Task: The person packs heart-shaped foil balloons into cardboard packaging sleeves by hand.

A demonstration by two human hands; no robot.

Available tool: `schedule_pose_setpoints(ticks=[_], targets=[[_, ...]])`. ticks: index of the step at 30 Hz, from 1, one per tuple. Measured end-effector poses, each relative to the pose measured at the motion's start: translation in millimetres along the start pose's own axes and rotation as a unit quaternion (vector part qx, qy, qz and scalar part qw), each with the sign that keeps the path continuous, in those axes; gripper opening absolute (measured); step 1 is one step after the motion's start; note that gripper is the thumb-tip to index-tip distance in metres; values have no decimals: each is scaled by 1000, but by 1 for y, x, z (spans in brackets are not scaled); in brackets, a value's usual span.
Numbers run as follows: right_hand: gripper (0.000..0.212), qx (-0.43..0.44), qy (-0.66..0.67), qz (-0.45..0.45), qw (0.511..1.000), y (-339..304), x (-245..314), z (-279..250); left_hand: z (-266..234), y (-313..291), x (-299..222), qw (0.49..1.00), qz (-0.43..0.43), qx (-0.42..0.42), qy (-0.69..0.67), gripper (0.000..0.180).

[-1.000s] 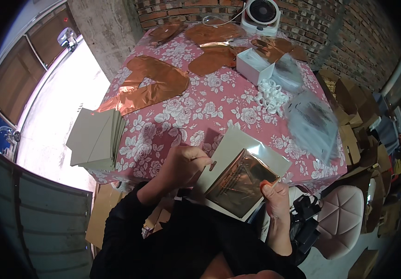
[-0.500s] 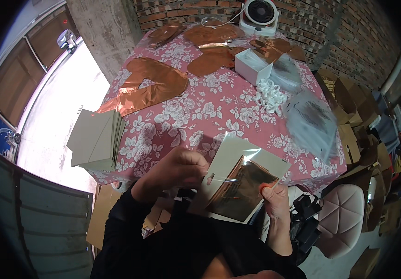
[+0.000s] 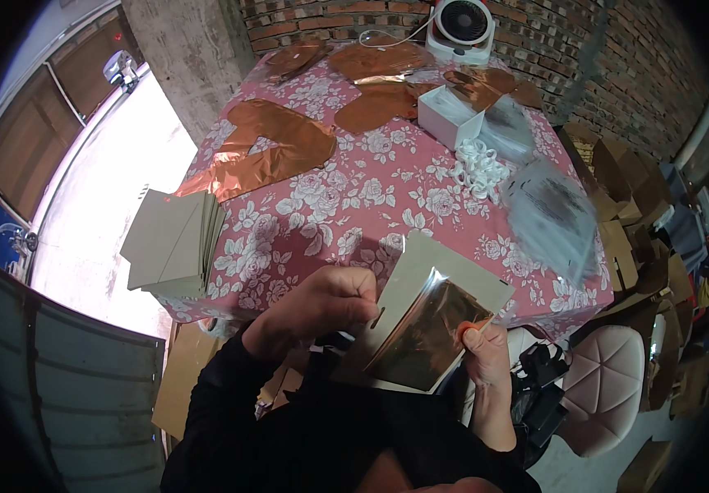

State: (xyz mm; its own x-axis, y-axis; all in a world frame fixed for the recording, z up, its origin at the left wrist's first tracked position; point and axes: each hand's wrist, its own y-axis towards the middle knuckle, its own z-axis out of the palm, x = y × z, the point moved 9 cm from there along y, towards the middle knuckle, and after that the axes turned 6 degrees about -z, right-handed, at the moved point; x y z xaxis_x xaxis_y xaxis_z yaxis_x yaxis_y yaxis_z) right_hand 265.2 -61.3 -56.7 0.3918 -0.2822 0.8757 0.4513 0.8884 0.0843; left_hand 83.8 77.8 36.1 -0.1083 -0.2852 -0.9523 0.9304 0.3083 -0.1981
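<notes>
A clear plastic bag (image 3: pixel 420 256) holds a beige card (image 3: pixel 432 251) and a folded shiny copper-coloured foil piece (image 3: pixel 424 333). It is tilted in front of me at the table's near edge. My right hand (image 3: pixel 487 355) grips its right side, the thumb in an orange finger cover (image 3: pixel 471 327) pressing on top. My left hand (image 3: pixel 330 304) is closed, fingertips pinched against the bag's left edge beside the card's hang hole (image 3: pixel 380 319). Whatever those fingers pinch is hidden.
A stack of beige cards (image 3: pixel 169 238) stands left on the flowered tablecloth (image 3: pixel 313 197). Flat copper foil balloons (image 3: pixel 276 148) lie behind. At right are a white box (image 3: pixel 450 119), white ribbon loops (image 3: pixel 479 168) and clear bags (image 3: pixel 551 218). A fan (image 3: pixel 461 29) stands at the back, a chair (image 3: pixel 605 386) near right.
My left hand has shifted slightly right, its fingers now covering part of the hang hole. A clear plastic line that stretched from its fingers across the card no longer shows. My right hand keeps its grip.
</notes>
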Motion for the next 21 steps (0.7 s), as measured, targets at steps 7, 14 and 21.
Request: schedule_pose_setpoints(ticks=[7, 14, 21], targets=[[30, -93, -34, -78, 992, 2, 19, -23, -6, -2, -32, 939, 162, -104, 285, 12], [24, -115, -35, -74, 990, -1, 22, -28, -19, -8, 17, 980, -47, -121, 151, 10], [18, -135, -7, -66, 989, -5, 18, -19, -29, -1, 14, 971, -53, -133, 191, 12]])
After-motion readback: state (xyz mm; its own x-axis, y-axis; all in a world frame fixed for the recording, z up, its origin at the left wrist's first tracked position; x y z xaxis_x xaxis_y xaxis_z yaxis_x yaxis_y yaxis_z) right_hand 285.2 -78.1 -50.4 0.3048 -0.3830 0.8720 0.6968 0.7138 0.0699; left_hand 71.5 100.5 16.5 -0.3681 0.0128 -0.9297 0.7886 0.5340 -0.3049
